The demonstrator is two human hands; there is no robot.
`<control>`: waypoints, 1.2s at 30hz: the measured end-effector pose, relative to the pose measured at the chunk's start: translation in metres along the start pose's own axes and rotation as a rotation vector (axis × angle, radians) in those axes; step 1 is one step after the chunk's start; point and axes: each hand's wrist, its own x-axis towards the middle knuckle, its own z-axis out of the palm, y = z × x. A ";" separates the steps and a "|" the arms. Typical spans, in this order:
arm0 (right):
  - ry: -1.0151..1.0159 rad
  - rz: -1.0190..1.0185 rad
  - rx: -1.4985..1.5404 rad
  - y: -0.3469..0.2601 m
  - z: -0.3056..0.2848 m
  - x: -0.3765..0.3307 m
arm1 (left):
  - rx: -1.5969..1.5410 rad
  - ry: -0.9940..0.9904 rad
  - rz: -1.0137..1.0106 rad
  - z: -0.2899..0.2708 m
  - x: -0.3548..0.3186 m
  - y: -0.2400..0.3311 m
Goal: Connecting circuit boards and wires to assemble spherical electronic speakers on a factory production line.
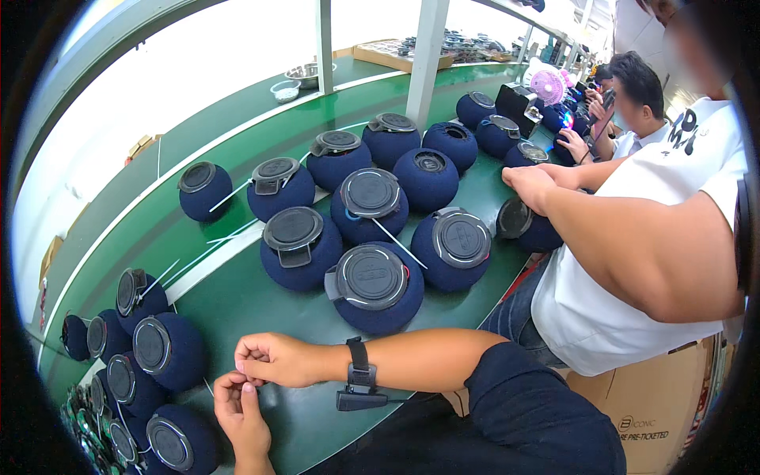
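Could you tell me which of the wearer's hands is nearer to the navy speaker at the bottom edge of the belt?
Left. The left hand lies right beside that navy speaker; the right hand sits above it, farther off, fingers meeting the left's.

Bright overhead daylight, blown-out white glare upper left, fisheye bending, dark vignetted corners.

Both hands (pixel 253 388) pinched together, fingertips touching.

The right hand (pixel 273 358) has a black strap with a small black box just behind it, on the wrist. The left hand (pixel 241 416) is bare. A dark blue sleeve covers the upper arm.
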 end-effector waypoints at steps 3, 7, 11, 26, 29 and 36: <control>-0.005 -0.023 -0.017 0.000 0.001 -0.001 | 0.008 0.079 -0.056 -0.002 0.002 0.000; -0.015 -0.037 -0.056 -0.001 0.000 -0.001 | 0.007 0.136 -0.057 -0.003 0.004 0.000; -0.048 0.006 -0.042 -0.002 -0.001 -0.003 | 0.011 0.179 -0.056 -0.002 0.004 -0.001; -0.012 -0.042 -0.075 -0.004 0.001 -0.003 | 0.032 0.137 -0.063 -0.007 0.006 -0.005; -0.016 -0.043 -0.063 -0.004 0.001 -0.002 | 0.019 0.123 -0.063 -0.007 0.006 -0.005; -0.003 -0.053 -0.041 -0.006 0.001 -0.002 | 0.006 0.109 -0.031 -0.007 0.003 -0.005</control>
